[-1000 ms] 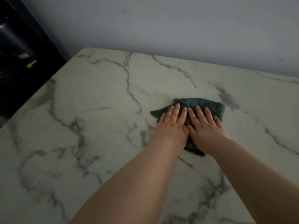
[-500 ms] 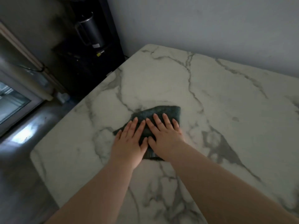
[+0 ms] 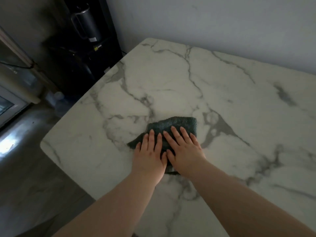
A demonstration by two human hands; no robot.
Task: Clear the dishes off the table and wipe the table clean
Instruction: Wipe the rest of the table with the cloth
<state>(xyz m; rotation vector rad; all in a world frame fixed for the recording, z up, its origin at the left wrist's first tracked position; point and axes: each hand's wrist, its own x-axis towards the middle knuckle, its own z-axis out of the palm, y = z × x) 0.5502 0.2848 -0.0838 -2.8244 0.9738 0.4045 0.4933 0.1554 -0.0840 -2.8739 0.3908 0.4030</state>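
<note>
On the marble table [image 3: 222,86], both hands — left hand [image 3: 149,157], right hand [image 3: 185,151] (side by side) — press flat, fingers [image 3: 176,134] extended, on the cloth [image 3: 172,124]

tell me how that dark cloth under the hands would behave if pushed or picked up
The dark cloth looks soft and floppy: its edges lie rumpled, so it would likely droop if lifted. Its terry-like nap suggests it is light. Pressed flat by the left hand and right hand, it should slide easily on the smooth marble table.
</note>
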